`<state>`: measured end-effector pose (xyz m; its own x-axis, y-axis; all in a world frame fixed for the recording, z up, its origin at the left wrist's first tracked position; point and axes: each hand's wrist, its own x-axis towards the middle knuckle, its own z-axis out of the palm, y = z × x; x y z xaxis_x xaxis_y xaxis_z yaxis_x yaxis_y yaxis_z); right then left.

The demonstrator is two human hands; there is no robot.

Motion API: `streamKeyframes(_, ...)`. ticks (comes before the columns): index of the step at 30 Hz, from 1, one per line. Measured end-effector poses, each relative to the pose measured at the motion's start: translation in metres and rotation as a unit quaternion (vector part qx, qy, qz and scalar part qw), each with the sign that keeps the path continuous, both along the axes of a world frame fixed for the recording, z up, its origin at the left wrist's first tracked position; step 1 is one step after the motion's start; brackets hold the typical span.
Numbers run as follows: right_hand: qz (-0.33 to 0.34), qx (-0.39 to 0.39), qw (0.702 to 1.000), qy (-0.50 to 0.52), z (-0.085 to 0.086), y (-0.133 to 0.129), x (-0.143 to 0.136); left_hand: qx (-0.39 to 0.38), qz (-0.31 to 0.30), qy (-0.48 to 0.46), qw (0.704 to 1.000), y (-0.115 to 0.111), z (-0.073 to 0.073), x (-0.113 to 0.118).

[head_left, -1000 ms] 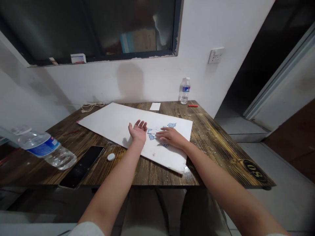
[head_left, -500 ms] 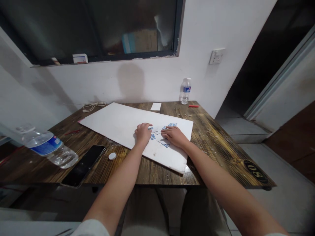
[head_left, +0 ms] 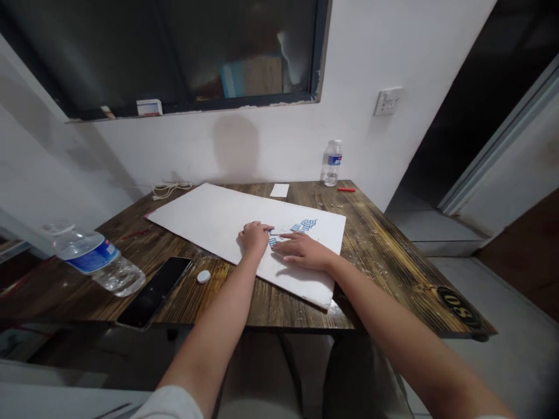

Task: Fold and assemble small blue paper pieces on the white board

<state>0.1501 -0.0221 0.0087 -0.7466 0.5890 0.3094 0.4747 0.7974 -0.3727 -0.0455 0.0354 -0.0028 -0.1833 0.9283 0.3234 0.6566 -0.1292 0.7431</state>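
Over loose blue-marked pieces [head_left: 308,224], seemingly thin paper, a person's left hand [head_left: 255,237] and right hand [head_left: 305,254] meet on a white board [head_left: 205,209] set askew on a wooden table [head_left: 379,262]. The left hand curls at the left side of the pieces; its fingertips are partly hidden, so whether it pinches anything cannot be told. The right hand spreads palm down, fingers apart, with no visible hold, its fingertips beside a blue-striped patch between the 2 hands. More pieces lie just beyond its knuckles, toward the board's far right corner. Pieces this flat seem to call for light fingertip pressure: 1 hand steadying an edge, the other sliding gently, palms kept off the neighbours so nothing drags or creases.
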Motion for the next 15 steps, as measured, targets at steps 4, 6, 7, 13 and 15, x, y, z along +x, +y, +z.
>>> streamKeyframes(4,0.043,-0.037,0.998,0.015,0.002,-0.004,-0.004,0.004,0.004,0.013,1.000,0.003,-0.004,0.000)
streamKeyframes(6,0.038,-0.039,0.998,0.032,0.002,-0.006,-0.007,0.004,0.007,0.001,1.000,0.004,-0.005,0.000)
streamKeyframes(7,0.022,-0.033,0.999,0.035,0.002,-0.006,-0.009,0.003,0.008,-0.008,1.000,0.004,-0.006,0.000)
streamKeyframes(13,0.003,-0.034,0.999,-0.012,-0.001,-0.006,-0.013,-0.005,0.014,0.005,1.000,0.003,-0.005,-0.001)
streamKeyframes(15,0.028,-0.039,0.999,-0.002,0.000,-0.006,-0.013,-0.013,0.022,0.021,0.999,0.003,-0.004,-0.001)
